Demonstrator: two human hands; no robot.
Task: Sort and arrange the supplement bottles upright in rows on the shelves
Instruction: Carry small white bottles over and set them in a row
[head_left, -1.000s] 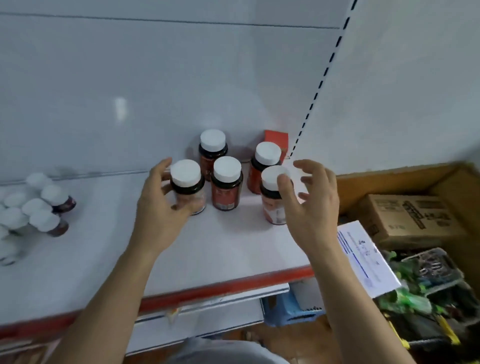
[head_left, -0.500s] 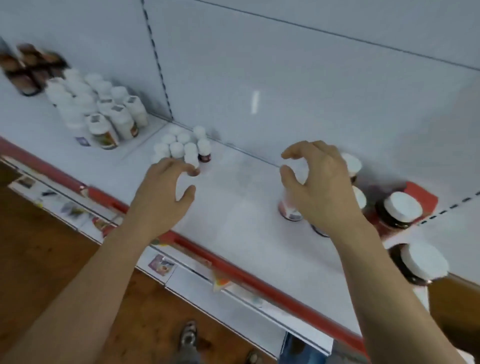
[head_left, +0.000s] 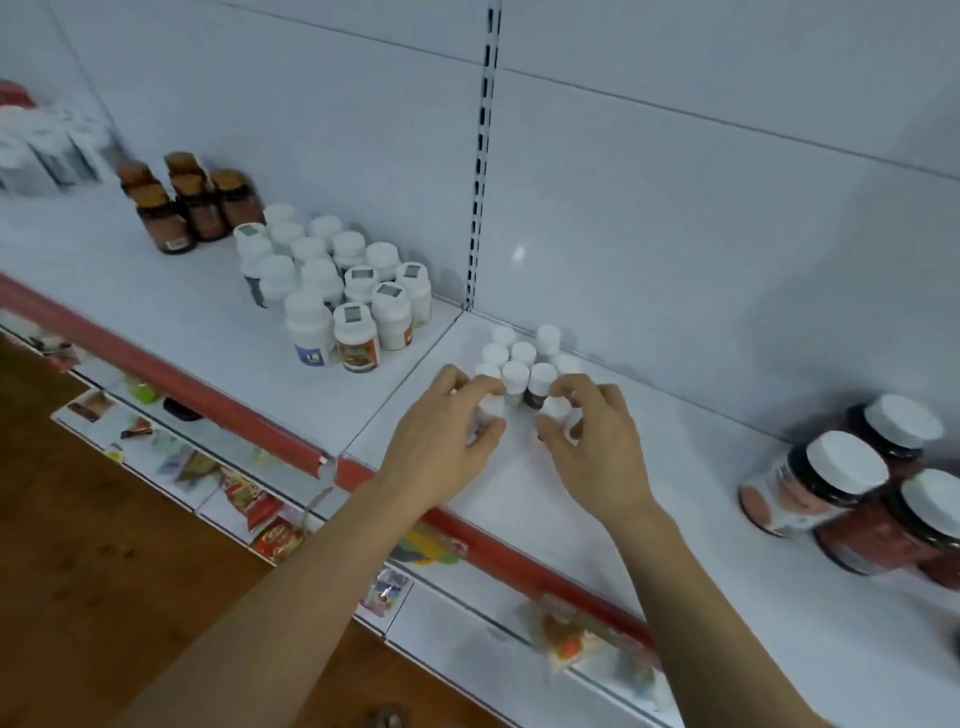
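Pinching small bottles (head_left: 522, 358), it seems, are left hand (head_left: 441, 447) and right hand (head_left: 592, 447).

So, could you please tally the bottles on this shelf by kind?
Brown bottles: 5
White bottles: 14
Small bottles: 10, one in the left hand, one in the right hand
Large jars: 3
Total: 32, not counting the blurred bottles far left.

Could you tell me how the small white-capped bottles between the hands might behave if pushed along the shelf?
The small bottles look narrow for their height, so they probably tip easily. They stand packed together, so one tipping may knock its neighbours. The shelf looks smooth, so they likely slide.
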